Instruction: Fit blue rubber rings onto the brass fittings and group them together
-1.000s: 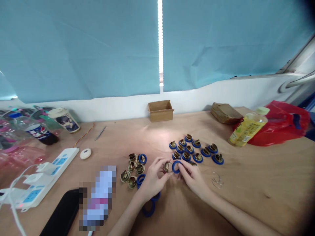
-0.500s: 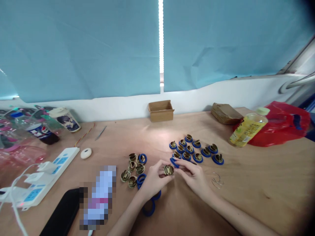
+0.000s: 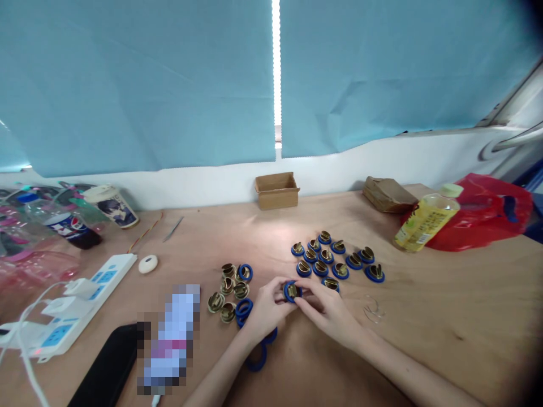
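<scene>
Between my two hands is a round brass-coloured metal piece [image 3: 292, 291] with a raised tab, and a blue ring sits around it. My left hand [image 3: 271, 308] grips its left side with thumb and fingers. My right hand [image 3: 324, 308] pinches the ring's right edge. To the left lie several bare brass pieces [image 3: 228, 286], one with a blue ring [image 3: 245, 272] resting on it. More loose blue rings [image 3: 257, 359] are partly hidden by my left hand and forearm. Beyond my right hand stand several brass pieces with blue rings around them [image 3: 326, 256].
A small cardboard box [image 3: 278, 195] stands against the wall. At right are thin wires [image 3: 374, 310], a yellow-labelled bottle [image 3: 426, 221] and a red bag [image 3: 479, 220]. A power strip [image 3: 91, 302], a black phone-like object [image 3: 106, 367] and a cola bottle [image 3: 74, 230] occupy the left.
The blue ring in my right hand has moved left and down onto the brass piece in my left hand. My right hand has shifted closer to my left.
</scene>
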{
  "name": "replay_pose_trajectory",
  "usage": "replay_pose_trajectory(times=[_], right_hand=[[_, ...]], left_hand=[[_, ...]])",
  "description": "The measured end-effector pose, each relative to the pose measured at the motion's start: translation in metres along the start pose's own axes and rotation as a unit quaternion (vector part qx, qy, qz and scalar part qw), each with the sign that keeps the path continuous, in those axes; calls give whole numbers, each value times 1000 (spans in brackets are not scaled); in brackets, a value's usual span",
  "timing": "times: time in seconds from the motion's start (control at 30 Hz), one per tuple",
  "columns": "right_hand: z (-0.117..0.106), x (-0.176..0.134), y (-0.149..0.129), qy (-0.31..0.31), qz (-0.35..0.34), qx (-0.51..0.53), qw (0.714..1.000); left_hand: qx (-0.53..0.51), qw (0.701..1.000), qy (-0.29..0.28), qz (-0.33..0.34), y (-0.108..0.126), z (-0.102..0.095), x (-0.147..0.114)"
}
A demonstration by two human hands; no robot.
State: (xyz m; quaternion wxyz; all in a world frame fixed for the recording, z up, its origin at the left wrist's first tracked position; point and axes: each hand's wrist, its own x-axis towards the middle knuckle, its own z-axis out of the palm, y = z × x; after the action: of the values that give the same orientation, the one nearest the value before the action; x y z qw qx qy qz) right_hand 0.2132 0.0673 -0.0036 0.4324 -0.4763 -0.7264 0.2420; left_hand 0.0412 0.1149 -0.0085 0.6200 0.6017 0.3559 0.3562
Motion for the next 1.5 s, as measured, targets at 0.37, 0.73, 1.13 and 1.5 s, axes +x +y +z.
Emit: replay_pose_trajectory(times=[0.37, 0.73, 1.13, 1.5], right_hand=[[3, 2, 5, -1, 48, 47, 998], [1, 1, 14, -19, -8, -58, 998], [-3, 2, 6, -33, 29, -10, 999], [-1, 5, 6, -20, 75, 99, 992]], left_hand=[[-95, 993, -64, -26, 10, -1, 1], [-118, 991, -37, -55, 21, 0, 0], [-185, 980, -63, -37, 20, -5, -3], [-94, 990, -88, -55, 23, -3, -4]])
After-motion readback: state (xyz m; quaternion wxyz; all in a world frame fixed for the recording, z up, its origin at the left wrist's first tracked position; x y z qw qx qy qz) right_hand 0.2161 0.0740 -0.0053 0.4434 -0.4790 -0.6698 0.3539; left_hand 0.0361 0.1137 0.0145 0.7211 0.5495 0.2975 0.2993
